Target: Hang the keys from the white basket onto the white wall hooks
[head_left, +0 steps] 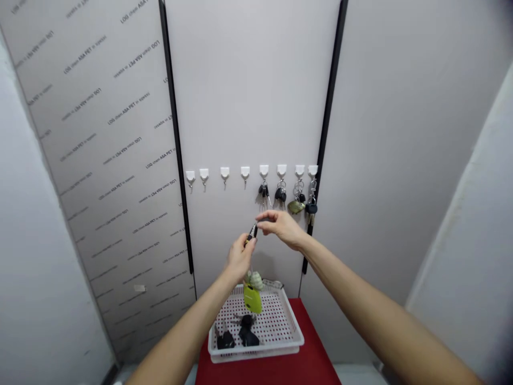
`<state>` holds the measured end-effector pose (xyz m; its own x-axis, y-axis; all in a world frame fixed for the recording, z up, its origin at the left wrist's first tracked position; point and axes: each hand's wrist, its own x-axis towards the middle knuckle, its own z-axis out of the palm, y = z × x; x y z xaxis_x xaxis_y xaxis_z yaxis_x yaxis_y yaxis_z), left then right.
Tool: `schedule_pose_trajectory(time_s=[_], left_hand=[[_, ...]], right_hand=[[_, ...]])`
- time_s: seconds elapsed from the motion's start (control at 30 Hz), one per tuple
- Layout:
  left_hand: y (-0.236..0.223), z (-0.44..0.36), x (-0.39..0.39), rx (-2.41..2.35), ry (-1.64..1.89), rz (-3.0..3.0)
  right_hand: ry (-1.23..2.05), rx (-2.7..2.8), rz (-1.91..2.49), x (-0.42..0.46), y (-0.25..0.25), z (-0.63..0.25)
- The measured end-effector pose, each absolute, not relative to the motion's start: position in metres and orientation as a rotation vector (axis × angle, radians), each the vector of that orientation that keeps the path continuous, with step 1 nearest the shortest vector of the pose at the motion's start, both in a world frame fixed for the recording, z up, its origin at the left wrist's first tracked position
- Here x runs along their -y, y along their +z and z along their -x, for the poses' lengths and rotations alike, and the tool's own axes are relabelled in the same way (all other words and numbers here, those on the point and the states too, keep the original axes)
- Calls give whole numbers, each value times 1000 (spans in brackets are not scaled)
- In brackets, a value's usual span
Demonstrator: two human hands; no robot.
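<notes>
My left hand (239, 258) is closed around a keychain (252, 233) whose black-and-yellow upper part sticks out above the thumb. Below that hand hang a lime green tag (252, 298) and a pale green round charm (255, 280), over the basket. My right hand (282, 229) comes in from the right, thumb and index finger pinched at the keychain's top end; the fingers partly hide the small end there. Both hands are in front of the wall, just below a row of white hooks (245, 172).
Bunches of keys (264, 191) hang on the right-hand hooks, one with a green fish-like charm (296, 207). Hooks at the left (204, 175) carry nothing. Black keys (247, 336) lie in a white perforated basket (294, 329) on a red surface (272, 371). Black strips (332, 91) edge the wall panel.
</notes>
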<state>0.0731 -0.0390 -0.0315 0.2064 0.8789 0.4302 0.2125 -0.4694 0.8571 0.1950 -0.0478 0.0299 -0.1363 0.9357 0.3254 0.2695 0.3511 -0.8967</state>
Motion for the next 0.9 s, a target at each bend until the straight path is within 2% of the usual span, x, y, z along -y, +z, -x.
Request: schedule_pose_trajectory(time_s=[0.17,0.43,0.67,0.9], left_hand=[[0,-86,23,-1031,1442,-1790],[36,-95,-5,-864,1489,-1464],[38,-102,-32,-962,1511,-1402],[31,-101,-47,-1027,1367,-1427]], right_hand=[[637,1530,1062,34,56,-189],[-72,1626,1303,0,96,-178],[-191,1733,1415,-21,110,-170],[-289,1757,1546,-34,98,-170]])
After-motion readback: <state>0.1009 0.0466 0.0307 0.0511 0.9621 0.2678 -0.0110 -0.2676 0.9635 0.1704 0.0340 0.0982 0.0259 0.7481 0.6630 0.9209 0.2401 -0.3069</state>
